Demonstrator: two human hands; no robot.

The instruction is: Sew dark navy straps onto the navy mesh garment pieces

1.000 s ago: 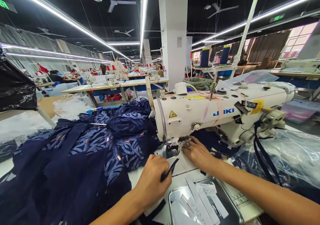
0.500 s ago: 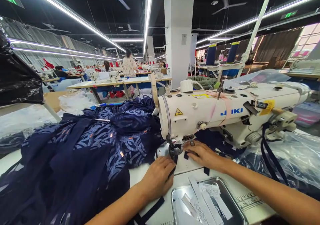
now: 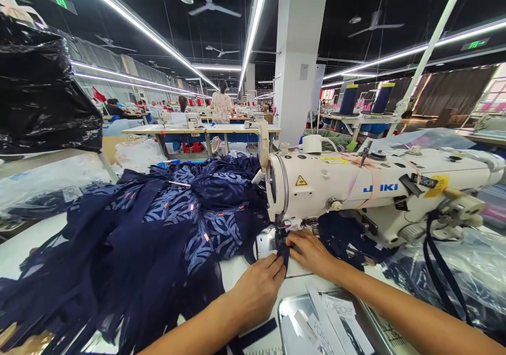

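A white sewing machine stands across the right half of the table. My left hand is closed on a narrow dark navy fabric piece just in front of the needle area. My right hand pinches the same piece from the right, its fingertips close to the presser foot. The piece runs toward the needle, where the foot partly hides it. Navy patterned garments lie heaped to the left of the machine.
A metal tray with printed labels sits near the front edge. Clear plastic bags lie at the right, and a black plastic bag is at the upper left. A person stands in the background.
The view has turned a little to the left. My right hand has moved in closer to my left and now pinches the navy piece, and more of that piece shows between the hands.
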